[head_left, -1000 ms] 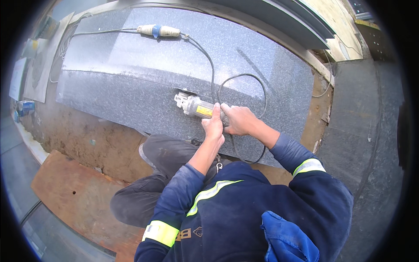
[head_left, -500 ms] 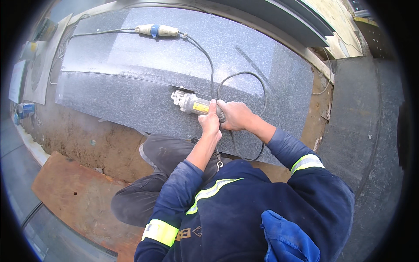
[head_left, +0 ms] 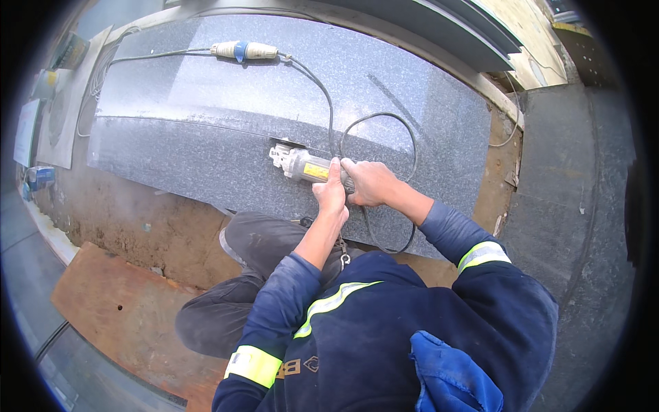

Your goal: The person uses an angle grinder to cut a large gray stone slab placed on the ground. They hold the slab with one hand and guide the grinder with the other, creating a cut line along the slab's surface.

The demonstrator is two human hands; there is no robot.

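Both my hands are closed round an angle grinder [head_left: 302, 165] with a grey, dusty body and a yellow label. My left hand [head_left: 331, 196] grips it from the near side, thumb along the top. Wrapped round its rear end is my right hand [head_left: 374, 184], the two thumbs close together. The dark disc [head_left: 288, 143] shows at the grinder's far side, edge-on against a grey speckled stone slab [head_left: 206, 161]. A thin dark cut line runs left from the disc across the slab. How deep the disc sits is hidden.
A power cable [head_left: 414, 141] loops on the slab right of the grinder and joins a white-and-blue plug connector [head_left: 244, 51]. Pale dust hangs at the left. Dark panels [head_left: 473, 34] lie along the far edge. A brown board [head_left: 130, 323] is at the lower left.
The view has shifted very slightly. My hands and the grinder keep almost the same place on the slab, and the grip is unchanged.
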